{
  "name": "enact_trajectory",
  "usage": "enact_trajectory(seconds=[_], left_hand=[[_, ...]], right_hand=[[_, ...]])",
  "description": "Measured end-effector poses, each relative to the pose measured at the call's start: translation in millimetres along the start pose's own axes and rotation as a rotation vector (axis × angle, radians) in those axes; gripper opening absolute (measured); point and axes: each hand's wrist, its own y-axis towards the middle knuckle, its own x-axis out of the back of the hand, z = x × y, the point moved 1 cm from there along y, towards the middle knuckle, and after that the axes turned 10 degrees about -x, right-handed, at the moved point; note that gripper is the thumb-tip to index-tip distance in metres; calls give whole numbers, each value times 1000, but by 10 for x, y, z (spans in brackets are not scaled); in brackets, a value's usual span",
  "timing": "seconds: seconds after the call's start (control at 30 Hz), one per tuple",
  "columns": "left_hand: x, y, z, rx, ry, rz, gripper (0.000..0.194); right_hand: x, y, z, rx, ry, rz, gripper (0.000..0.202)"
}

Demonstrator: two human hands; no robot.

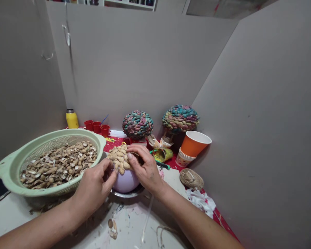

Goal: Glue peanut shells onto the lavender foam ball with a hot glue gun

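Observation:
A lilac balloon (pixel 125 182), its upper part covered with peanut shells (pixel 118 156), sits in a metal bowl (pixel 129 195) between my hands. My left hand (pixel 97 185) is closed at the left edge of the shell layer, thumb and index finger pinching a peanut shell there. From the right, my right hand (pixel 147 170) curls over the covered top, its fingers and thumb pressed on the shells. Part of the balloon's right side is hidden behind that hand. A green colander (pixel 11 183) full of loose peanut shells (pixel 64 166) stands close by on the left.
Behind are two painted shell-covered domes (pixel 138 124) (pixel 180 119), red cups (pixel 96 127) and a yellow bottle (pixel 72 119). Paper cups (pixel 195 141), a twine ball (pixel 191 178) and a white plastic bag (pixel 202 202) lie right. Grey panels (pixel 134 62) enclose the table.

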Motion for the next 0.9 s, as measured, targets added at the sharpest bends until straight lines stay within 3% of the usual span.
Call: enact_trajectory(seconds=[0.33, 0.67, 0.9], left_hand=[[22, -42, 25, -92, -44, -68, 8], [-38, -91, 81, -142, 32, -86, 22], [-29, -95, 75, -184, 52, -90, 19]], right_hand=[[-17, -15, -12, 7, -4, -10, 11], [-14, -19, -14, 11, -7, -14, 11], [-16, -21, -17, 15, -15, -16, 11]])
